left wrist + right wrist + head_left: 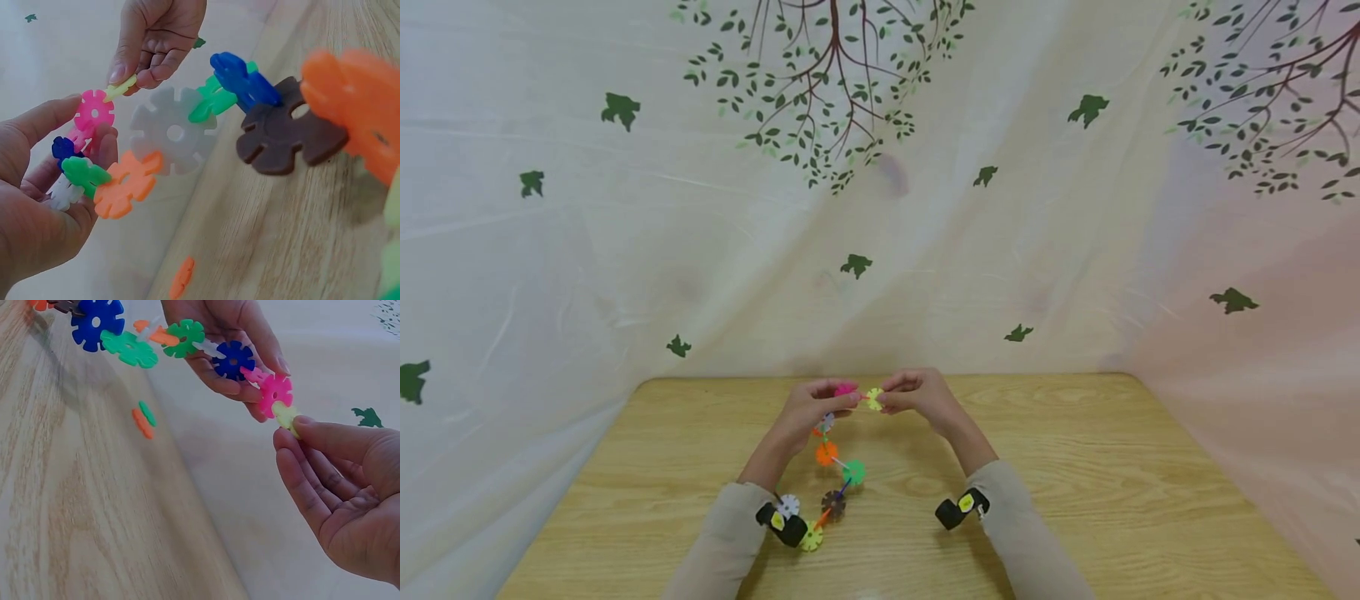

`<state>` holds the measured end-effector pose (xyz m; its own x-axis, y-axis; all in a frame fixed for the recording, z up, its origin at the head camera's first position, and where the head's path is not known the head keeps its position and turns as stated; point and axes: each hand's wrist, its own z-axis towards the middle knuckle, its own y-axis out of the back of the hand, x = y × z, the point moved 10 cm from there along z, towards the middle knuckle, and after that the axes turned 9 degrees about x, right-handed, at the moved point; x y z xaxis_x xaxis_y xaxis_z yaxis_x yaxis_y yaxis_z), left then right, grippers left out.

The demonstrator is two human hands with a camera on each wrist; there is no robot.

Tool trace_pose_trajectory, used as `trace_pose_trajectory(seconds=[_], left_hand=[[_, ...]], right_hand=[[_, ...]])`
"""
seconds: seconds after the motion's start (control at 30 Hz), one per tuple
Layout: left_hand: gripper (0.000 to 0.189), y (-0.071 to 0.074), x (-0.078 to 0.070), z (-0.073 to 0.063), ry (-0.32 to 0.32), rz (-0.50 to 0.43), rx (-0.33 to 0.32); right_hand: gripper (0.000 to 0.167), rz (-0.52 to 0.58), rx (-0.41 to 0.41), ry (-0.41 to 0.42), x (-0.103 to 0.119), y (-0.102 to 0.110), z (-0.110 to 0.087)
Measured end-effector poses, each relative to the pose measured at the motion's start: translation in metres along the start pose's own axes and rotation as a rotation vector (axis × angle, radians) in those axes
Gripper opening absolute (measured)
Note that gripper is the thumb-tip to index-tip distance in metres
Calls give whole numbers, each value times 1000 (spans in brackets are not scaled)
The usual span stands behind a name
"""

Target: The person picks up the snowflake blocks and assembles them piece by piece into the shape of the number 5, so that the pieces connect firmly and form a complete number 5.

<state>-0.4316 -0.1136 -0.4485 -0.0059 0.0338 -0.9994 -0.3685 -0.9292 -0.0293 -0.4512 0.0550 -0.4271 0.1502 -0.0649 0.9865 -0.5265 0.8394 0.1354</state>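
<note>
Notched plastic snowflake discs are linked edge to edge into a chain. My left hand (805,410) holds the chain near its upper end, where a pink disc (94,110) sits by the thumb and fingers. Between right thumb and fingers, my right hand (927,400) pinches a yellow disc (285,417), whose edge meets the pink one. From the left hand the chain runs down through blue, green, white, orange (827,453) and brown (832,505) discs to another yellow disc (811,536) by the left wrist. Both hands are above the table's far part.
The wooden table (1075,483) spreads below, and a pale cloth (925,308) with leaf prints hangs behind its far edge. On the tabletop lie an orange disc (143,424) and a green disc (147,413). A black camera (951,513) is strapped to the right wrist.
</note>
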Motion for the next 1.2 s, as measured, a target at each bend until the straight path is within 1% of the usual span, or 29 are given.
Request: trace_pose_trajectory(seconds=[0.13, 0.23, 0.47, 0.63, 0.83, 0.93, 1.0, 1.2], left_hand=[[42, -1, -1, -1, -13, -7, -1], [38, -2, -1, -2, -10, 2, -4], [45, -4, -3, -3, -5, 36, 12], [44, -3, -3, -5, -3, 45, -14], [41, -2, -3, -4, -25, 10, -38], [37, -3, -3, -3, -36, -3, -29], [37, -3, -3, -2, -31, 7, -17], [41, -1, -3, -3, -3, 98, 35]], right_hand=[[21, -16, 6, -1, 1, 1, 0], [21, -20, 7, 2, 1, 1, 0], [19, -23, 2, 7, 6, -2, -1], [18, -20, -26, 4, 8, -3, -2], [22, 39, -62, 6, 2, -4, 1], [23, 61, -75, 9, -1, -4, 2], [23, 59, -80, 11, -2, -5, 1], [23, 48, -82, 10, -2, -8, 1]])
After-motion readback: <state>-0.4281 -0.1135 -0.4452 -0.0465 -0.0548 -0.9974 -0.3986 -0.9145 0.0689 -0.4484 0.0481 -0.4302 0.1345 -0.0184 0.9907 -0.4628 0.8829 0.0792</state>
